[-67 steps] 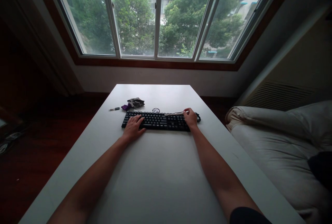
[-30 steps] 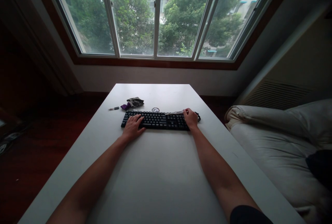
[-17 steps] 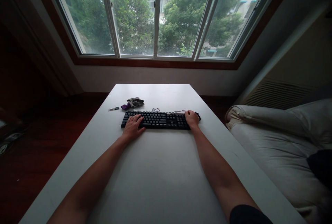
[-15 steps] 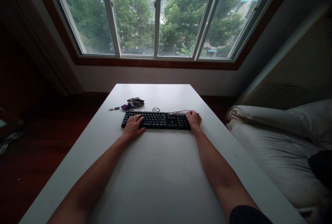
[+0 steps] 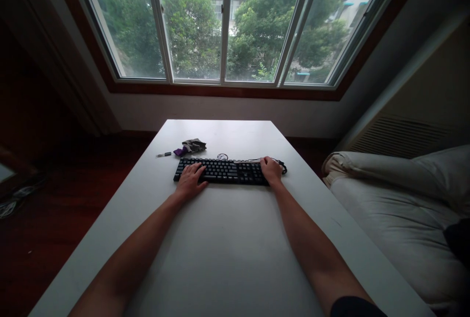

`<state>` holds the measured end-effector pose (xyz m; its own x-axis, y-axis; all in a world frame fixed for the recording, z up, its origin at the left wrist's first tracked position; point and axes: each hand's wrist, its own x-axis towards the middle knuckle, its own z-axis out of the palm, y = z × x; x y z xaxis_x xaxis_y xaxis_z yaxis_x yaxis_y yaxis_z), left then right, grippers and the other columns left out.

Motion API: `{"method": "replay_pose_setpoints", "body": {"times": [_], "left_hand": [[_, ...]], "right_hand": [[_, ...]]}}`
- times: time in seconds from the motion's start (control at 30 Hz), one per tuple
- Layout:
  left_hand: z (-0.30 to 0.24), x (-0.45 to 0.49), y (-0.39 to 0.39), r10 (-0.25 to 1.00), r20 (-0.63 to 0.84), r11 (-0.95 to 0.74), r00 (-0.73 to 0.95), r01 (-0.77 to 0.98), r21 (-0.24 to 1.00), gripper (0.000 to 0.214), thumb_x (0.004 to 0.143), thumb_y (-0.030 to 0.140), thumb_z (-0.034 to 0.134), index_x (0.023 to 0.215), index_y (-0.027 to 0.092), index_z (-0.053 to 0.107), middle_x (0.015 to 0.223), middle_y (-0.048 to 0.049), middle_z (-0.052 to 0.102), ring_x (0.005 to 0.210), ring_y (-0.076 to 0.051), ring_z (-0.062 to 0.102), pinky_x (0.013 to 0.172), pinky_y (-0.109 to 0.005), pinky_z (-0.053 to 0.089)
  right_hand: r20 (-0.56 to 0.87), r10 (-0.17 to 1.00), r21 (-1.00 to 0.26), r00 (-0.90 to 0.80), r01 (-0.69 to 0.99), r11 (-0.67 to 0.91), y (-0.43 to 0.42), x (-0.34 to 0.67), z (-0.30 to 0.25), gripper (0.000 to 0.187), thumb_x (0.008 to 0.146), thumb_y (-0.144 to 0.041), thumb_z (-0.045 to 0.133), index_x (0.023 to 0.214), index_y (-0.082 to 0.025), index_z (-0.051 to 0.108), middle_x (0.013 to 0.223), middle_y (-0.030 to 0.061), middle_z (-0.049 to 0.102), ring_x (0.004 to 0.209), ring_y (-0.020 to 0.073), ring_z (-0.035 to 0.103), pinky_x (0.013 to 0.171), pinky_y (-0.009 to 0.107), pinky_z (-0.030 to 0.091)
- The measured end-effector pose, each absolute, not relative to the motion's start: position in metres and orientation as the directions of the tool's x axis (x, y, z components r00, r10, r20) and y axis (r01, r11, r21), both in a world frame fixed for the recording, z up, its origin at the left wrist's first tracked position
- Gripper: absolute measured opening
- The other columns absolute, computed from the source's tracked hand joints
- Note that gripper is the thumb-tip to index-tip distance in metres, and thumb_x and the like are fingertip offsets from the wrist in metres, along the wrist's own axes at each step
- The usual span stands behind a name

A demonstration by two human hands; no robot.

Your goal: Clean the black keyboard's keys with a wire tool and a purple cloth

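Observation:
A black keyboard (image 5: pixel 223 172) lies across the white table. My left hand (image 5: pixel 190 180) rests on its left end, fingers spread flat over the keys. Over the number pad at the right end is my right hand (image 5: pixel 270 170), its fingers curled closed around a slim pale stick (image 5: pixel 246 161). The stick points left along the keyboard's back edge; its exact kind is too small to make out. Beside the right hand, a dark coiled cable (image 5: pixel 284 166) shows at the keyboard's back right corner.
Behind the keyboard's left end lie a crumpled grey-and-purple cloth or wrapper (image 5: pixel 194 146) and a thin dark-handled tool (image 5: pixel 164 154). A small cable loop (image 5: pixel 222 157) sits behind the keyboard. A pale sofa (image 5: pixel 385 199) stands right of the white table (image 5: pixel 220 248); a window is ahead.
My right hand has shifted slightly left over the keyboard, carrying the pale stick, and the coiled cable beside it shows more. My left hand stays on the keys.

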<state>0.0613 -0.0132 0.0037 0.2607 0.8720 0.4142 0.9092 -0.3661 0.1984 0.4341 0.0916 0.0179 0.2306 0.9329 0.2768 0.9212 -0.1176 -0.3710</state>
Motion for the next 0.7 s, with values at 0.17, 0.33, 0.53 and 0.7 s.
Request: {"method": "replay_pose_setpoints", "body": {"times": [0.17,0.33,0.53,0.7], "left_hand": [[0.003,0.062,-0.014,0.875,0.410,-0.364,0.258,0.909,0.203,0.062,0.087,0.046,0.064,0.144,0.025,0.052,0.154,-0.0105,0.046,0.143,-0.033,0.039,0.125,-0.053,0.022],[0.004,0.062,-0.014,0.875,0.408,-0.362,0.260,0.912,0.194,0.063,0.086,0.046,0.065,0.144,0.025,0.052,0.154,-0.0102,0.046,0.143,-0.033,0.039,0.124,-0.054,0.022],[0.004,0.062,-0.014,0.876,0.410,-0.358,0.256,0.914,0.194,0.062,0.086,0.045,0.065,0.144,0.025,0.053,0.154,-0.0106,0.046,0.143,-0.033,0.039,0.124,-0.054,0.023],[0.005,0.061,-0.014,0.873,0.411,-0.362,0.263,0.914,0.184,0.062,0.087,0.046,0.064,0.144,0.024,0.052,0.153,-0.0110,0.046,0.142,-0.032,0.040,0.124,-0.053,0.023]], "right_hand": [[0.304,0.943,-0.385,0.136,0.923,-0.009,0.084,0.419,0.020,0.038,0.100,-0.046,0.047,0.086,-0.020,0.071,0.081,0.0070,0.071,0.081,0.0209,0.061,0.082,0.032,0.034],[0.350,0.912,-0.477,0.213,0.879,-0.023,0.085,0.422,0.018,0.024,0.097,-0.040,0.052,0.095,-0.021,0.067,0.080,0.0043,0.070,0.080,0.0209,0.061,0.083,0.032,0.034],[0.312,0.856,-0.580,0.412,0.796,-0.172,0.094,0.458,0.014,0.018,0.093,-0.031,0.055,0.105,-0.022,0.064,0.085,0.0048,0.071,0.081,0.0213,0.060,0.081,0.031,0.034],[0.284,0.816,-0.627,0.503,0.742,-0.239,0.097,0.477,0.009,0.019,0.092,-0.030,0.053,0.105,-0.022,0.065,0.091,0.0066,0.071,0.083,0.0215,0.060,0.079,0.031,0.034]]}}
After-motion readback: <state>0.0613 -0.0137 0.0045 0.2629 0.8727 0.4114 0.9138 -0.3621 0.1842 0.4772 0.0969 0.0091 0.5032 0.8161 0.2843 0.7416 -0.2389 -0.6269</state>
